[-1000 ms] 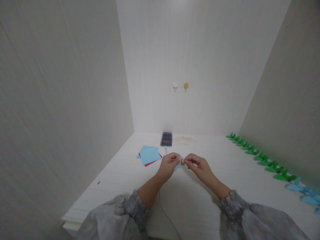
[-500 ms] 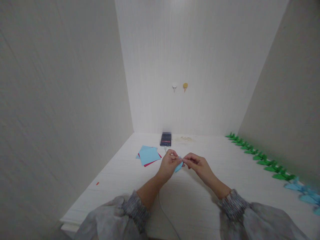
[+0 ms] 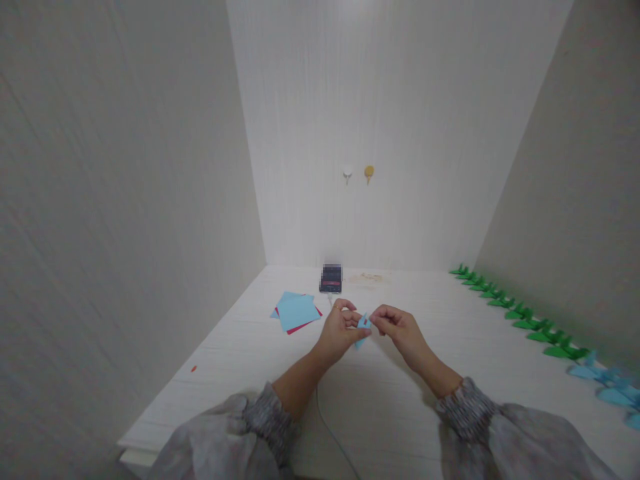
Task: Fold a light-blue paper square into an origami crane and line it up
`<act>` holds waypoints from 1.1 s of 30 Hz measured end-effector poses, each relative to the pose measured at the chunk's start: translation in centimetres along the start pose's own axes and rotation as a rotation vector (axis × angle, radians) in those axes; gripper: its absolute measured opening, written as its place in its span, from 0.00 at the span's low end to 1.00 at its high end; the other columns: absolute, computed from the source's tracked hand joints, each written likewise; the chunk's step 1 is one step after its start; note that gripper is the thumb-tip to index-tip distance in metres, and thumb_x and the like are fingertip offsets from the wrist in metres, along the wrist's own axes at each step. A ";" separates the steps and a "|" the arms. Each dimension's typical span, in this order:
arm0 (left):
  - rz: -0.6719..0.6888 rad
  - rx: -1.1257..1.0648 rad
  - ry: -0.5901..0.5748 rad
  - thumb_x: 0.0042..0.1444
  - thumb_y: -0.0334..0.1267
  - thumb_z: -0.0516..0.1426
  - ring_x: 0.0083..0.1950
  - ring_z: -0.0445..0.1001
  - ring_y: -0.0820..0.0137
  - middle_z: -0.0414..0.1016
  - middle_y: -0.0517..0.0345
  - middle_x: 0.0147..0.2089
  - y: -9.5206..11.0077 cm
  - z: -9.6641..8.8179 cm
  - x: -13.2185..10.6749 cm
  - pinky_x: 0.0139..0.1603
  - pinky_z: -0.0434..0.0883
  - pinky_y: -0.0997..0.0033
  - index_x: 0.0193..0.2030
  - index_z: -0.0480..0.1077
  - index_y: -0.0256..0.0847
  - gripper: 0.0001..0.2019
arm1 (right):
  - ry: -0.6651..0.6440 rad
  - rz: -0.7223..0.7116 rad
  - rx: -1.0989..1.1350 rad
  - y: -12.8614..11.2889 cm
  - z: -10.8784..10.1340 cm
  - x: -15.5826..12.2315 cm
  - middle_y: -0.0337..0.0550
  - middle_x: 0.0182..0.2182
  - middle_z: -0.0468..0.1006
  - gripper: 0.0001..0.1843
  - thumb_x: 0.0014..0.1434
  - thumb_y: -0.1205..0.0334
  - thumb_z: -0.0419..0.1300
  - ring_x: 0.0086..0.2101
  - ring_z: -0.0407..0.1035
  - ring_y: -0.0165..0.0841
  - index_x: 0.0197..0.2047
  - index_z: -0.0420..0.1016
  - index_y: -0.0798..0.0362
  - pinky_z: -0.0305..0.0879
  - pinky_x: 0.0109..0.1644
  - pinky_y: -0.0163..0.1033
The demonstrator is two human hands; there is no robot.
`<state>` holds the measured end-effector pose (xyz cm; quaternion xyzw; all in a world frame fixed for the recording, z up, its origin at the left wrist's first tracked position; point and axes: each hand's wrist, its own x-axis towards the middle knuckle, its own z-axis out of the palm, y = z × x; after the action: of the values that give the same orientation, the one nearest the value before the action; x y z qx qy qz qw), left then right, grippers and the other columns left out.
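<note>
A small folded piece of light blue origami paper point(image 3: 361, 343) is pinched between the thumb and fingers of my left hand point(image 3: 341, 331). A small dark red spot shows on its upper part. My right hand point(image 3: 397, 325) is closed at the paper's upper right edge, thumb and forefinger pressed together there. The fingertips cover that edge, so the exact grip is partly hidden. Left of my hands lies a loose stack of square sheets point(image 3: 299, 311), light blue on top with red showing below.
A phone point(image 3: 331, 280) lies at the back, with a white cable point(image 3: 327, 420) running toward me. Several folded green paper figures point(image 3: 520, 313) and light blue ones point(image 3: 617, 393) line the right wall. A small orange-red scrap point(image 3: 194, 369) lies at left.
The folded blue paper has turned in my left hand, so more of its face and the red spot show. My right fingers have shifted slightly right, to its edge.
</note>
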<state>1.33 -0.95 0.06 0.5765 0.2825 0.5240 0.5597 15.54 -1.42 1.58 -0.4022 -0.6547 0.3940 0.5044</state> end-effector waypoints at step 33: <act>-0.134 0.087 0.050 0.37 0.43 0.58 0.20 0.63 0.79 0.64 0.63 0.20 -0.7 -0.3 0.1 0.25 0.63 0.77 0.24 0.64 0.34 0.13 | 0.063 -0.315 -0.405 -0.2 -0.4 -0.2 0.40 0.25 0.65 0.08 0.49 0.58 0.53 0.26 0.60 0.29 0.32 0.67 0.53 0.58 0.30 0.34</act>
<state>1.26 -0.59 -0.59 0.5669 0.3568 0.4868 0.5607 15.97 -1.65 1.78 -0.3999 -0.7590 0.1586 0.4887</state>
